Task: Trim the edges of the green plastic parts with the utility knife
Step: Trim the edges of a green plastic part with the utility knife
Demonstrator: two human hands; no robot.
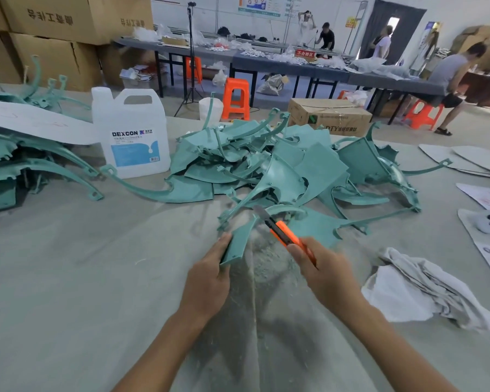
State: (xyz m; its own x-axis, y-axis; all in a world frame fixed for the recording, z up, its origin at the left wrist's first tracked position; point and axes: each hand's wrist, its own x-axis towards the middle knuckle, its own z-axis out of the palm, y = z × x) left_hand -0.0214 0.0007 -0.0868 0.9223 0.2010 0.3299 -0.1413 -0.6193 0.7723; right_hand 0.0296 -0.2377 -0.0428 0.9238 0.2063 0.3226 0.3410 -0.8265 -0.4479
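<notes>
The green plastic part (236,244) I am watching is a flat, narrow piece with a curved arm running up from it. It sits low over the grey-covered worktable (68,278), just in front of the big heap. The left hand (210,278) grips its near end, thumb on the left edge and fingers curled round underneath. The right hand (320,270) is wrapped tight round the handle of an orange utility knife (283,230). The knife's grey blade is slid out and points up and left, toward the part's curved arm. I cannot tell whether the edge actually touches the plastic.

Directly under both hands lies a drift of pale plastic shavings (266,267), spread along a crease in the table cover. Beyond the knife is the loose heap of green plastic parts (266,165), all curved arms and fin-like plates. A second, tidier stack of green parts (26,162) stands at the far left with a white sheet (34,123) lying across it. Between the two stands a translucent white plastic jug (133,137) with a blue and white label. To my right, near the knife hand, lies a crumpled white cloth (416,292). Behind the heap I see a brown cardboard box (328,117) and an orange plastic stool (236,99).
</notes>
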